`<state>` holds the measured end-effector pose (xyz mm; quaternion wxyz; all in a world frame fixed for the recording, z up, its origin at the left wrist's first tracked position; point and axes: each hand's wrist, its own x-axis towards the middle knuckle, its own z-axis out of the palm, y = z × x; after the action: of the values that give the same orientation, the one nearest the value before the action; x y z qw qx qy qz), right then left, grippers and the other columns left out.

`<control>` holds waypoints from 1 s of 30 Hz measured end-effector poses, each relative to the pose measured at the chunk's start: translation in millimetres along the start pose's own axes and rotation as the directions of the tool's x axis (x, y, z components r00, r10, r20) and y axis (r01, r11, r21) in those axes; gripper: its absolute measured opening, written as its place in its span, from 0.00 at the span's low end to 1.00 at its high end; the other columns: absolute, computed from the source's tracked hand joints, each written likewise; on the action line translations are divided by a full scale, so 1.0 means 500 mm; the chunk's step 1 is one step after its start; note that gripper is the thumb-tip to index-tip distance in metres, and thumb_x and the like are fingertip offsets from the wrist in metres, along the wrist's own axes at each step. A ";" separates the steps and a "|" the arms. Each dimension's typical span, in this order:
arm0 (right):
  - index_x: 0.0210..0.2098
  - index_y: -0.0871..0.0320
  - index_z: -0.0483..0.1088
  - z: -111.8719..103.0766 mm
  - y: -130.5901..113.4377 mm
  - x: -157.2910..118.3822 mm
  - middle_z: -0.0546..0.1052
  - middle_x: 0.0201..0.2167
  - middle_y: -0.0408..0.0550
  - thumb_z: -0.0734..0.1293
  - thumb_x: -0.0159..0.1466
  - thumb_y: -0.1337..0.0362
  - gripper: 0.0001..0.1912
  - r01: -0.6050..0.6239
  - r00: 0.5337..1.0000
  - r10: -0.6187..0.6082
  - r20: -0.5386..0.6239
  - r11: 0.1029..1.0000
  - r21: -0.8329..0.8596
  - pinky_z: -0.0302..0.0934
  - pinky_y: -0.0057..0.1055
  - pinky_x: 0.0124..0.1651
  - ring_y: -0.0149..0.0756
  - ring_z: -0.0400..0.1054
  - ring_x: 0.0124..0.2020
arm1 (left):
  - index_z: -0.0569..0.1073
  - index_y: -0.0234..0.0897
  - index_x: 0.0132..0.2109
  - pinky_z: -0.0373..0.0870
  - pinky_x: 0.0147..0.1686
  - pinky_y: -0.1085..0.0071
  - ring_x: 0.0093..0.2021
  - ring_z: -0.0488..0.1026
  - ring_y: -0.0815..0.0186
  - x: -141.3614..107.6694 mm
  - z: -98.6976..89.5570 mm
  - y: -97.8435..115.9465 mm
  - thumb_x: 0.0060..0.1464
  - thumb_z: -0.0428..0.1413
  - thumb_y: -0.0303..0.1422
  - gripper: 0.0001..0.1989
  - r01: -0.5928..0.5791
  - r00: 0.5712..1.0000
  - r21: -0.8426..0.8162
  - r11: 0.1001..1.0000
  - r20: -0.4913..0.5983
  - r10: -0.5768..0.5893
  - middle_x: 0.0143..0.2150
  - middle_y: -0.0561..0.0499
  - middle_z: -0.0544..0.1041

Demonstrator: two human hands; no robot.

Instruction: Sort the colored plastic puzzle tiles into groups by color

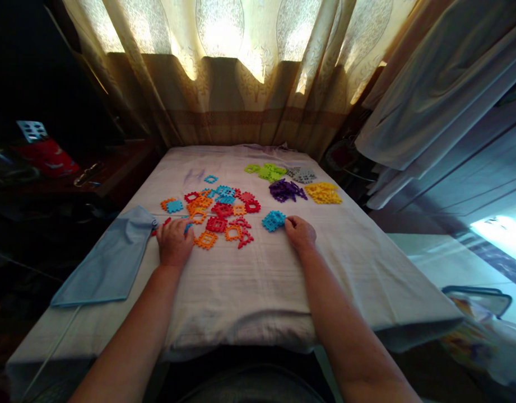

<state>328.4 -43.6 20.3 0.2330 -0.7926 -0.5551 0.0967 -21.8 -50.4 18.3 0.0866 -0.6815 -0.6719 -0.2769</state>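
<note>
Touching blue pile (pixel 274 220), inside right edge of worktop (pixel 241 291) | right grip (pixel 301 233) narrow | left grip (pixel 174 243) unclear (fingers mask it) | nudge gently

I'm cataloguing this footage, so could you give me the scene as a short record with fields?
Left hand: at the left edge of the mixed interlocking pieces, fingers by a blue piece; grip unclear
Right hand: fingertips at the right edge of the blue pile; grip unclear
Mixed colors: red, orange, blue
Other piles: lime green pile, gray pile, purple pile, yellow pile
Surface: table covered with a pale cloth
Left of the left hand: light blue fabric item
Beyond the table: patterned curtain
</note>
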 end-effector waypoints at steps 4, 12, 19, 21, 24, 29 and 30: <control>0.44 0.53 0.78 -0.002 -0.002 -0.001 0.81 0.40 0.47 0.61 0.67 0.59 0.15 0.000 1.000 0.000 0.002 1.000 -0.002 0.60 0.28 0.38 0.38 0.73 0.40 | 0.76 0.40 0.45 0.57 0.61 0.56 0.55 0.72 0.57 -0.001 -0.004 0.031 0.61 0.46 0.33 0.14 -0.173 0.984 -0.123 0.977 0.012 0.176 0.50 0.45 0.79; 0.44 0.53 0.78 -0.004 -0.005 -0.005 0.81 0.41 0.47 0.61 0.66 0.59 0.15 -0.002 1.000 0.002 -0.002 1.000 -0.010 0.60 0.29 0.38 0.39 0.73 0.41 | 0.76 0.41 0.47 0.57 0.62 0.54 0.54 0.72 0.57 -0.011 0.010 0.077 0.62 0.47 0.36 0.14 -0.372 0.901 -0.191 0.908 0.161 0.403 0.51 0.46 0.80; 0.44 0.53 0.78 -0.004 -0.005 -0.003 0.81 0.40 0.47 0.61 0.67 0.59 0.15 -0.004 1.000 0.004 0.011 1.000 -0.015 0.59 0.28 0.38 0.37 0.73 0.40 | 0.76 0.40 0.47 0.64 0.55 0.57 0.50 0.74 0.57 -0.012 0.015 0.067 0.60 0.49 0.34 0.13 -0.331 0.919 -0.183 0.925 0.158 0.361 0.49 0.45 0.80; 0.44 0.53 0.78 -0.004 -0.004 -0.002 0.81 0.40 0.48 0.60 0.67 0.59 0.15 0.000 1.000 0.000 0.010 1.000 -0.015 0.59 0.28 0.38 0.37 0.73 0.40 | 0.76 0.39 0.46 0.65 0.54 0.57 0.49 0.75 0.57 -0.012 0.015 0.065 0.60 0.49 0.33 0.13 -0.342 0.917 -0.175 0.923 0.150 0.369 0.47 0.45 0.80; 0.44 0.54 0.78 -0.004 -0.004 -0.001 0.81 0.41 0.48 0.60 0.67 0.59 0.16 0.007 1.000 -0.007 0.015 1.000 -0.014 0.59 0.29 0.38 0.38 0.73 0.41 | 0.76 0.40 0.43 0.66 0.54 0.57 0.46 0.75 0.57 -0.011 0.013 0.063 0.60 0.49 0.33 0.12 -0.351 0.917 -0.159 0.923 0.140 0.373 0.43 0.46 0.80; 0.44 0.53 0.78 -0.005 -0.006 -0.004 0.81 0.40 0.48 0.60 0.67 0.59 0.15 0.002 1.000 -0.001 0.014 1.000 -0.014 0.59 0.29 0.38 0.38 0.73 0.40 | 0.76 0.38 0.43 0.67 0.52 0.56 0.45 0.74 0.55 -0.008 0.014 0.060 0.60 0.49 0.34 0.12 -0.327 0.933 -0.114 0.938 0.121 0.340 0.43 0.44 0.80; 0.44 0.53 0.78 -0.005 -0.007 -0.005 0.81 0.40 0.48 0.61 0.67 0.59 0.15 -0.003 1.000 0.003 0.014 1.000 -0.014 0.59 0.29 0.38 0.38 0.73 0.40 | 0.76 0.38 0.46 0.66 0.54 0.55 0.48 0.74 0.54 -0.008 0.016 0.060 0.60 0.50 0.35 0.13 -0.308 0.942 -0.099 0.946 0.108 0.318 0.46 0.42 0.79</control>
<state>325.8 -45.5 24.0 0.2233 -0.7944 -0.5562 0.0985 9.6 -52.5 17.0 0.0605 -0.7983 -0.5472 -0.2442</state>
